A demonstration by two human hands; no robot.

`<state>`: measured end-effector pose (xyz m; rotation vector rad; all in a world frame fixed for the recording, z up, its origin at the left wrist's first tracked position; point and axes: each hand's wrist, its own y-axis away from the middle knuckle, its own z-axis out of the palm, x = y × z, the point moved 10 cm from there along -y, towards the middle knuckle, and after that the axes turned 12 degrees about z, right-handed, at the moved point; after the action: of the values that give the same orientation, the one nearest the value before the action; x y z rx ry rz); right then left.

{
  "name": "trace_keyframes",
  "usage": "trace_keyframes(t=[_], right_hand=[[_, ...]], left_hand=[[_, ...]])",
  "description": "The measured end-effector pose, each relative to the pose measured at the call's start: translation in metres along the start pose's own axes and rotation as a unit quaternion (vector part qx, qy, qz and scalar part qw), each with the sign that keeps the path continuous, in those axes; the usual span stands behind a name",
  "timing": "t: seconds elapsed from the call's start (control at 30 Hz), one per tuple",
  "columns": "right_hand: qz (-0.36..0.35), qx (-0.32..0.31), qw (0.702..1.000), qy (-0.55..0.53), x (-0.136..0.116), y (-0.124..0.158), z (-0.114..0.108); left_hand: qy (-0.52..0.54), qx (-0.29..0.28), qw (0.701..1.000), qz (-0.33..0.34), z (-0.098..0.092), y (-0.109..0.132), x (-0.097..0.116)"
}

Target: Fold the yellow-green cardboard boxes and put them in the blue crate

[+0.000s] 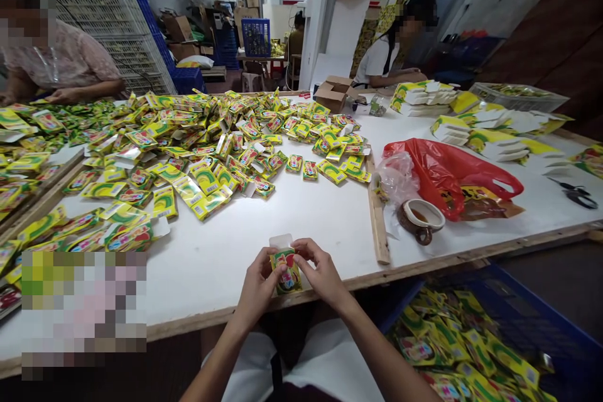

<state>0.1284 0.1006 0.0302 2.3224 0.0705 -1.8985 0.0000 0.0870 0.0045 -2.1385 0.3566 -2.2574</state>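
Observation:
Near the table's front edge I hold a small yellow-green printed box (pixel 287 276) between both hands. Its white top flap (pixel 281 240) stands up, unfolded. My left hand (pixel 258 282) grips the box's left side, with the thumb across its front. My right hand (pixel 323 270) pinches at the upper right edge, fingers bent near the opening. Whether anything lies inside the box is hidden. Beyond my hands, a large heap of similar boxes (pixel 207 176) spreads over the white table (pixel 320 220).
A wooden strip (pixel 378 226) divides the table on the right. Past it are a brown mug (pixel 421 218), a red plastic bag (pixel 452 169), scissors (pixel 577 193) and stacked flat cartons (pixel 494 138). A blue crate (pixel 513 301) of boxes stands below right. Two people sit across the table.

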Motion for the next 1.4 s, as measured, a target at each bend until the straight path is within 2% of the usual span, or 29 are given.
trace_keyframes(t=[0.13,0.2,0.33,0.5,0.7,0.83,0.97,1.1,1.17,1.23,1.27,1.33,1.4], right_hand=[[-0.030,-0.015,0.998,0.051,-0.011,-0.011,0.001],[-0.036,-0.007,0.998,0.057,-0.013,-0.017,-0.001],[-0.038,0.016,0.999,0.002,-0.011,-0.021,-0.004],[-0.080,-0.001,0.997,0.025,-0.021,-0.010,0.005],[-0.046,0.062,0.996,0.036,-0.022,-0.010,0.001],[-0.031,0.061,0.996,0.049,-0.024,-0.016,0.000],[-0.025,0.037,0.998,0.046,-0.020,-0.015,0.000],[-0.013,-0.004,1.000,0.007,-0.011,-0.013,0.014],[-0.011,-0.002,1.000,-0.002,-0.012,-0.010,0.011],[-0.005,0.038,0.999,0.012,-0.017,-0.001,-0.015],[0.003,0.071,0.997,0.031,-0.019,0.007,-0.040],[0.037,0.146,0.984,0.099,-0.022,0.030,-0.107],[0.092,0.183,0.954,0.218,-0.017,0.054,-0.174]], left_hand=[[-0.050,0.007,0.998,0.031,-0.010,-0.010,0.007],[-0.034,0.022,0.999,0.034,-0.014,-0.015,0.006],[0.029,0.071,0.996,0.038,-0.020,-0.019,0.002],[-0.040,0.046,0.997,0.048,-0.015,-0.017,0.011],[-0.060,0.069,0.995,0.033,-0.017,-0.016,0.014],[-0.064,0.090,0.993,0.029,-0.021,-0.019,0.013],[-0.055,0.081,0.995,0.024,-0.022,-0.017,0.009],[-0.056,0.054,0.996,0.033,-0.013,-0.009,0.008],[-0.083,0.040,0.995,0.049,-0.012,-0.007,0.012],[-0.147,0.040,0.986,0.075,-0.026,-0.006,0.021],[-0.194,0.050,0.975,0.092,-0.043,-0.005,0.028],[-0.312,0.087,0.937,0.127,-0.096,-0.002,0.045],[-0.446,0.126,0.873,0.150,-0.165,0.002,0.062]])
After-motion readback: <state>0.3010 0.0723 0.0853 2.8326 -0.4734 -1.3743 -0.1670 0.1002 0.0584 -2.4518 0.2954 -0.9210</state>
